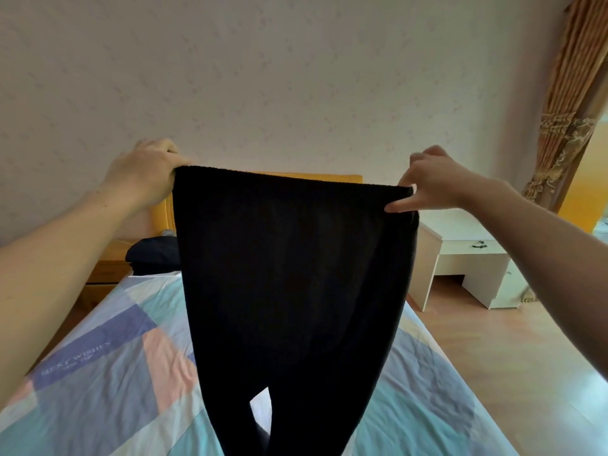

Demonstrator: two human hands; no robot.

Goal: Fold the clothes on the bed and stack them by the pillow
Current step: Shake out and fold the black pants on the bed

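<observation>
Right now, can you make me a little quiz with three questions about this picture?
1. True or false: both hands hold the black pants up by the waistband.
2. What stands on the floor right of the bed? A) a white desk B) a red chair C) a green bin
3. Fill in: the pants' legs hang down over the ____.

Key
1. True: the left hand and the right hand each grip one end of the waistband.
2. A, the white desk.
3. Bed.
</observation>
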